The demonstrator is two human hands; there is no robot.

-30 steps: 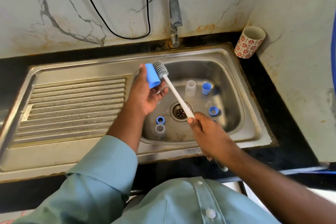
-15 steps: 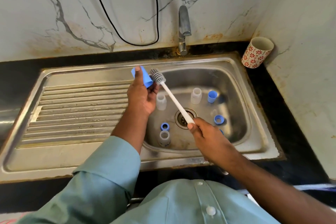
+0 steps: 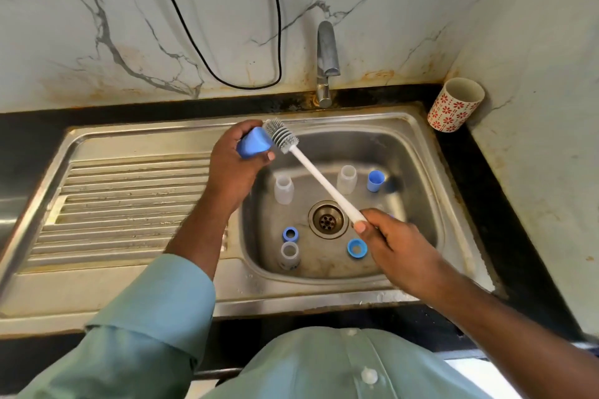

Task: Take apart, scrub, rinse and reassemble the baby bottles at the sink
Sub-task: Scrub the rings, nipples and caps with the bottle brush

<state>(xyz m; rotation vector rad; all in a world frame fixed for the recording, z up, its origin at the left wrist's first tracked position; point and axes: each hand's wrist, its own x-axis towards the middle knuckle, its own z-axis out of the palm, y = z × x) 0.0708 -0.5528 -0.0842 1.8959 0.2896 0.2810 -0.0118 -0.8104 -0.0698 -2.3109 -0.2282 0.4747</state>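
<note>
Viewpoint: looking down from the person's head at a steel sink (image 3: 421, 146), pale green sleeves at the bottom of the frame.
Right hand (image 3: 393, 244): lower right of centre, fingers curled round the end of a white bottle brush (image 3: 319, 180); the handle slants up and left across the basin.
Basin floor: around the drain (image 3: 326, 220) lie blue rings (image 3: 290, 234) (image 3: 357, 248), three clear bottles standing upright (image 3: 289, 254) (image 3: 284, 189) (image 3: 346, 179), and a blue cap (image 3: 375, 181).
Left hand (image 3: 235, 160): centre of the frame, above the basin's left edge, fingers and thumb wrapped round a blue cap (image 3: 254, 142).
Brush head: grey bristles touch the open end of the held cap.
Tap (image 3: 326, 65): upper centre, no water visible.
Far right: a patterned cup (image 3: 455, 105) on the dark counter.
Handling: the cap looks like light, stiff plastic, probably slick when wet; gripping round its closed end seems best, leaving the mouth free for the bristles. The bottles look thin-walled and easy to tip.
</note>
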